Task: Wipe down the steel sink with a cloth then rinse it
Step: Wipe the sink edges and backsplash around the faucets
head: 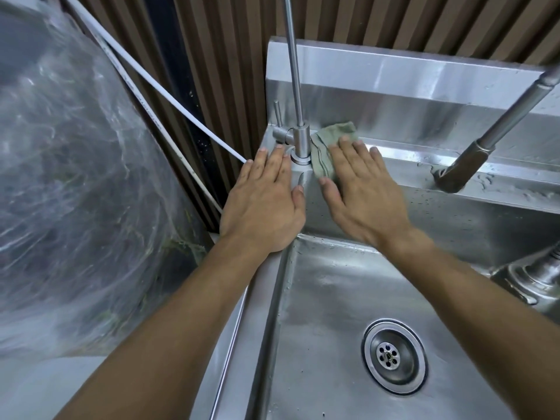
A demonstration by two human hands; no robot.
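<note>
Crowding the cloth (325,147): slim tap (300,137), left hand (263,195), spray head (463,165).

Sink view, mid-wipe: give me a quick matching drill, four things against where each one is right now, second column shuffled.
Things:
1. cloth
2. left hand
3. drain
4. sprayer

Places:
A. basin floor, lower right
B. flat on the sink's left rim
C. hanging over the back ledge, right side
D. under the right hand, beside the thin tap

Pairs: 1-D, 2-B, 3-A, 4-C
</note>
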